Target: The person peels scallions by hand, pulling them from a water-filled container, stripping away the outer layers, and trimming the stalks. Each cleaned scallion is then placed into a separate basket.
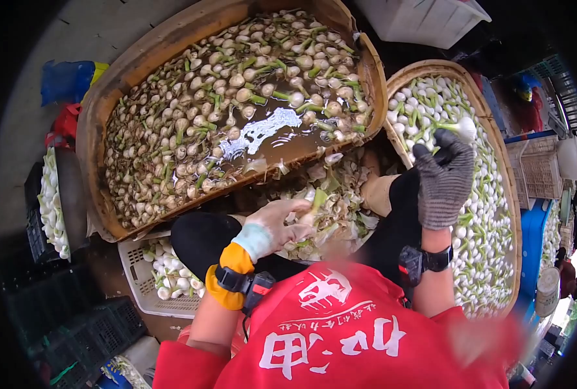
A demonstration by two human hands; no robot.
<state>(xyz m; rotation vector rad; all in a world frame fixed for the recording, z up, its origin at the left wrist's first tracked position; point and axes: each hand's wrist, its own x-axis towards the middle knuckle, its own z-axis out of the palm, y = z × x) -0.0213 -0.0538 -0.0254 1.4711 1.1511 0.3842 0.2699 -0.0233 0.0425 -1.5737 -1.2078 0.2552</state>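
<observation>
My left hand (272, 227), in a pale glove, is open above the garlic peels (340, 214) piled between my legs. A yellow-green piece of peel or stem (317, 200) shows at its fingertips; whether they touch it is unclear. My right hand (445, 178), in a grey striped glove, has thumb and fingers apart. Just beyond those fingertips is a white garlic bulb (465, 129) with a green stem, over the woven basket (510, 243) of cleaned garlic. Ahead, unpeeled garlic bulbs (194, 110) lie in murky water inside a brown tub (97, 149).
At lower left stands a white plastic crate (132, 266) holding garlic bulbs. A white bin (424, 23) is beyond the basket at the top. Dark crates (87, 330) occupy the lower left edge. Beige crates (538, 165) stand at the far right.
</observation>
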